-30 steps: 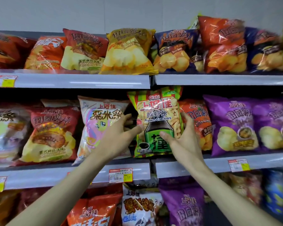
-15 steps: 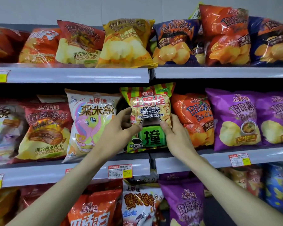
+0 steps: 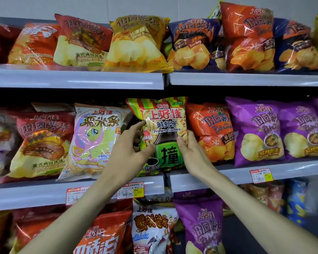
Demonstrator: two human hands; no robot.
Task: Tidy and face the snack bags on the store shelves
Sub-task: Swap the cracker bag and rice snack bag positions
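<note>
You hold the prawn cracker bag (image 3: pixel 165 123) with both hands on the middle shelf (image 3: pixel 35 196), right where its two sections meet. The bag stands upright with its printed front facing you, and its bottom edge sits at the front lip of the shelf. Your left hand (image 3: pixel 130 146) grips the bag's lower left side, with the thumb pressed on the front near the green label and the index finger stretched up along the left edge. Your right hand (image 3: pixel 191 153) grips the lower right side, thumb on the front, while the other fingers go behind the bag and are hidden. To the left of the bag stands a white corn-stick bag (image 3: pixel 96 138) with a cartoon pony, leaning a little, and a dark gap shows between the two. To the right an orange tomato chip bag (image 3: pixel 212 132) stands just beside it, and the two bags' edges are close against each other. Past that, two purple chip bags (image 3: pixel 258 131) stand side by side toward the right end of the shelf. A red-and-yellow rib-flavour bag (image 3: pixel 42 142) stands left of the white one. A price tag (image 3: pixel 130 189) hangs on the shelf's front edge below your left wrist. On the top shelf (image 3: pixel 81 79) a row of chip bags leans forward, among them a yellow honey-butter bag (image 3: pixel 138 44) at the right end of the left section. More bags fill the shelf below your arms.
</note>
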